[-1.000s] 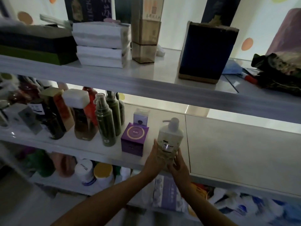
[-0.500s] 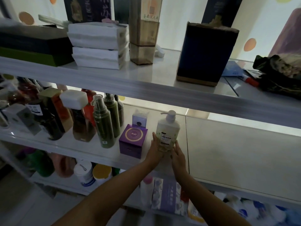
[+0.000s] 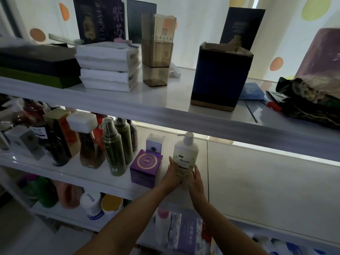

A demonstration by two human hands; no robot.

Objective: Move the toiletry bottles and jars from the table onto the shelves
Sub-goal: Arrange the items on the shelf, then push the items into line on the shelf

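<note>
The left hand (image 3: 172,174) and right hand (image 3: 196,183) are gripping the lower sides of a bottle (image 3: 185,153), keeping it upright on or just above the shelf (image 3: 257,181). A purple box (image 3: 146,168) is sitting at its 9 o'clock, with green bottles (image 3: 114,148) standing farther toward 9.

Likely a home — white shelves (image 3: 165,111) crowded with toiletry bottles (image 3: 114,150), tissue packs (image 3: 106,65), boxes (image 3: 219,76).
</note>
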